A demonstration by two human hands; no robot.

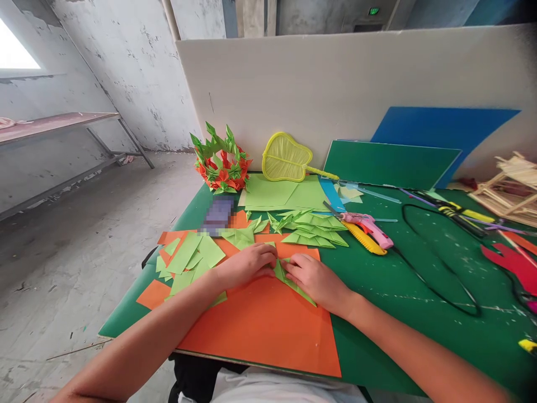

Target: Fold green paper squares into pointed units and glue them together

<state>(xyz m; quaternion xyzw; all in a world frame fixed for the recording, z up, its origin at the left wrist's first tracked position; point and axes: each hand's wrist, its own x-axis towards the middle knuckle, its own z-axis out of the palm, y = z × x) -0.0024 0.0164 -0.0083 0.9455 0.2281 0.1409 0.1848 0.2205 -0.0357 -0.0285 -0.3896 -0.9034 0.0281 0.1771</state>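
Both hands meet over a large orange sheet at the table's near edge. Between them lies a folded strip of light green paper, slanting down to the right. My left hand has its fingers curled on the strip's upper end. My right hand presses its bent fingers on the same paper from the right. Loose green paper pieces lie left of my left hand. Just beyond the hands is a pile of folded green paper shapes.
A red and green paper crown, a yellow fan and green sheets are at the back. Right of the pile lie a yellow cutter and a pink glue gun with a looping black cord. A wooden stick model stands far right.
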